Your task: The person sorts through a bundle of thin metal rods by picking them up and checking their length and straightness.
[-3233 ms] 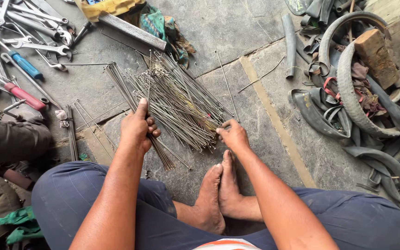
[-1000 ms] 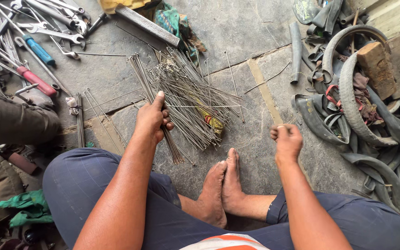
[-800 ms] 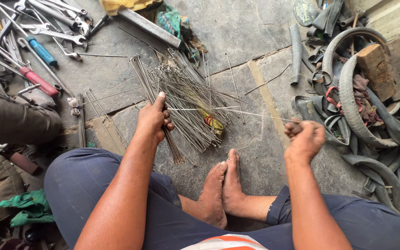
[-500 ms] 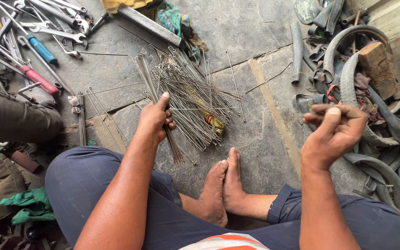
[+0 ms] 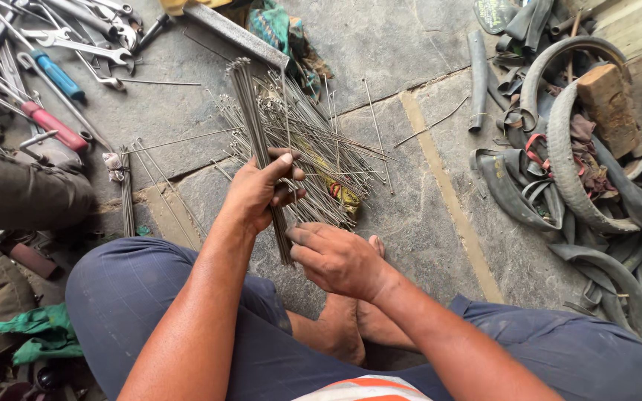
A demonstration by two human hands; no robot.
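Note:
I sit on a stone floor with my bare feet together. My left hand point(image 5: 261, 189) grips a long bundle of thin metal spokes point(image 5: 250, 111) that points away from me. My right hand point(image 5: 336, 258) is at the near end of that bundle, fingers curled against the spoke ends just below my left hand. Behind the bundle lies a loose pile of spokes point(image 5: 321, 148) spread on the floor.
Wrenches and screwdrivers with red and blue handles point(image 5: 46, 82) lie at the far left. A smaller spoke bundle point(image 5: 126, 197) lies left of my knee. Old tyres and inner tubes point(image 5: 581, 156) with a wooden block point(image 5: 607, 100) are heaped at the right. A metal bar point(image 5: 235, 33) lies ahead.
My right hand was out to the right, raised near the tyres; it has swung back left to the near end of the bundle. The left hand kept its grip on the bundle.

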